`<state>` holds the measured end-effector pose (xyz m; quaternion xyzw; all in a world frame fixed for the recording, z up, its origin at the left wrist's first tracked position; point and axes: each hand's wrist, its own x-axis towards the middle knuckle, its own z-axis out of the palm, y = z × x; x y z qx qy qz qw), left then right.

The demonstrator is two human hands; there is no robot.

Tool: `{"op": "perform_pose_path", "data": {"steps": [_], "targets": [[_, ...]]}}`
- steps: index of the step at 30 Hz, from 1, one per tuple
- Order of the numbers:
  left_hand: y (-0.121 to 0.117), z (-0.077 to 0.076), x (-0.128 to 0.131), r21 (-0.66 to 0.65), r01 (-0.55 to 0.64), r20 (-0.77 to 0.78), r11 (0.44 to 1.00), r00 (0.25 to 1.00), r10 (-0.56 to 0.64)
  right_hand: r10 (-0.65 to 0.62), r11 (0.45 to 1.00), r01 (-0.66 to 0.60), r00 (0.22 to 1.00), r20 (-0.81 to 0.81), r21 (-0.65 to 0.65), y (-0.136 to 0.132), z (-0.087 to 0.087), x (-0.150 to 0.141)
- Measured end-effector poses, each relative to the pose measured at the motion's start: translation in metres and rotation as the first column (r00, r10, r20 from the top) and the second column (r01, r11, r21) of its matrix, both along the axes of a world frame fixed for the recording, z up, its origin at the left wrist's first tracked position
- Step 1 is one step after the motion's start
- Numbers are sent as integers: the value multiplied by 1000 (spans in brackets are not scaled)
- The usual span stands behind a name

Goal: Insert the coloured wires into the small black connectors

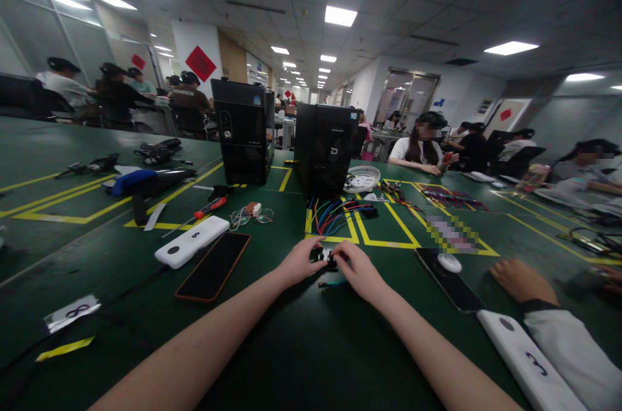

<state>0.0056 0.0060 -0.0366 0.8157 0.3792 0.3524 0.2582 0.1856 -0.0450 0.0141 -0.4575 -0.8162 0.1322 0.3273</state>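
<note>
My left hand (302,262) and my right hand (357,266) meet over the table (311,346) in front of me. Between their fingertips is a small black-and-white part (324,256), pinched from both sides; its exact kind is too small to make out. Short wires with dark ends (333,284) stick out just below it, by my right hand. Beyond my hands lies a loose bundle of red, blue and black jumper wires (330,216), inside a yellow tape outline.
Two black computer towers (243,132) stand at the back. To the left lie a screwdriver (210,207), glasses (265,215), a white power bank (194,241) and a phone (214,266). Rightward are another phone (449,278), a power bank (529,359) and a co-worker's hand (525,280).
</note>
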Motion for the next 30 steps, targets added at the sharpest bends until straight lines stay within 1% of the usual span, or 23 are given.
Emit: {"op": "perform_pose_path", "data": {"steps": [2, 4, 5, 7, 11, 13, 16, 19, 23, 26, 30], "targets": [[1, -1, 0, 14, -38, 4, 999, 999, 38, 112, 993, -102, 979, 168, -67, -8, 0, -4], [1, 0, 0, 29, -53, -4, 998, 999, 53, 166, 984, -140, 937, 307, -107, -15, 0, -7], [1, 0, 0, 35, -56, -9, 998, 998, 56, 172, 984, -139, 917, 359, -115, -17, 1, -7], [0, 1, 0, 39, -56, -17, 998, 998, 56, 135, 989, -96, 885, 446, -110, -21, 5, -6], [-1, 2, 0, 34, -42, -33, 999, 999, 44, 20, 993, 55, 789, 614, -103, -25, 10, -5], [0, 1, 0, 35, -48, -32, 998, 998, 49, 8, 991, 80, 764, 645, -108, -25, 8, -7], [0, 1, 0, 32, -57, -33, 998, 998, 58, 0, 992, 81, 765, 644, -97, -25, 2, -10], [-1, 1, 0, 34, -70, -36, 997, 997, 71, -34, 991, 113, 753, 657, -78, -24, -5, -13], [0, 2, 0, 87, -100, -27, 991, 994, 103, -78, 992, 125, 721, 689, -18, -23, -11, -15], [0, 1, 0, 99, -123, -30, 988, 992, 126, -94, 993, 117, 702, 706, 16, -22, -13, -17], [1, 1, -1, 85, -110, -51, 990, 992, 114, -88, 993, 121, 711, 697, 2, -24, -13, -21]]}}
